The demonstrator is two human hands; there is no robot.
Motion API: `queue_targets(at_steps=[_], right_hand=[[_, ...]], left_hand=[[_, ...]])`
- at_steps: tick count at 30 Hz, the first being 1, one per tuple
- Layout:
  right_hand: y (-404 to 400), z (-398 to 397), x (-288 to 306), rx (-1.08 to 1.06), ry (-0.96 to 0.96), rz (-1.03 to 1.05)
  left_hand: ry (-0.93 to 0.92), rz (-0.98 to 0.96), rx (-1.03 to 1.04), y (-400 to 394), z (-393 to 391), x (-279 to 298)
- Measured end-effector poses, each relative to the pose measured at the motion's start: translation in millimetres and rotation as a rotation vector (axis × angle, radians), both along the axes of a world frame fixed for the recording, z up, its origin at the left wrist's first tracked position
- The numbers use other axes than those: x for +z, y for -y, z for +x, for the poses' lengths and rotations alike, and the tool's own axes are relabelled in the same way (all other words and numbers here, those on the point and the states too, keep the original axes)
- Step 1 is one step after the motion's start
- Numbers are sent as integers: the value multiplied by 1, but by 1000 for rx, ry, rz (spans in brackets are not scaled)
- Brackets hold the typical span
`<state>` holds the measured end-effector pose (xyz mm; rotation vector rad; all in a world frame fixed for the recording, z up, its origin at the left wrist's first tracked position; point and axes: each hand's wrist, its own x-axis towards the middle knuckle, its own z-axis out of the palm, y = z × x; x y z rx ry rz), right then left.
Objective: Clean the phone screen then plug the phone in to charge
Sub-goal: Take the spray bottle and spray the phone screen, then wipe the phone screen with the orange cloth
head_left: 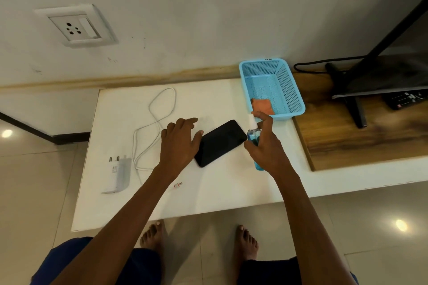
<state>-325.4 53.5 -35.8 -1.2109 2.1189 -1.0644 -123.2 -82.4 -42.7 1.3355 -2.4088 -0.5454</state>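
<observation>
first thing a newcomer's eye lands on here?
Probably the right hand gripping a blue spray bottle beside the dark phone at the white table's centre, the left hand open by the phone's other edge. Next, the bright blue basket with an orange cloth, back right.

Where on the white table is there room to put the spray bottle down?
Bare patches: the near edge of the white table below the phone, and between cable and blue basket. Crowded around the phone and both hands.
</observation>
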Motion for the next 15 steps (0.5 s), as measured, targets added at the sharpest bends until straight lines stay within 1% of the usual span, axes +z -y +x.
queue_targets(at_steps=[3,5,8,11,15], right_hand=[[-6,-8,6,56,23,-108],[-8,-12,9,71,-11,-157],[-10,-16,12,91,-66,-135],[-9,-16,13,120,-113,-129],[-10,-19,16,60,-92,-173]], left_hand=[[74,49,6,18,-24,-2],[100,50,-4,27,-36,-4],[157,14,-20,33,-50,-3],[152,-10,-28,38,-56,-4],[172,-28,-21,40,-62,3]])
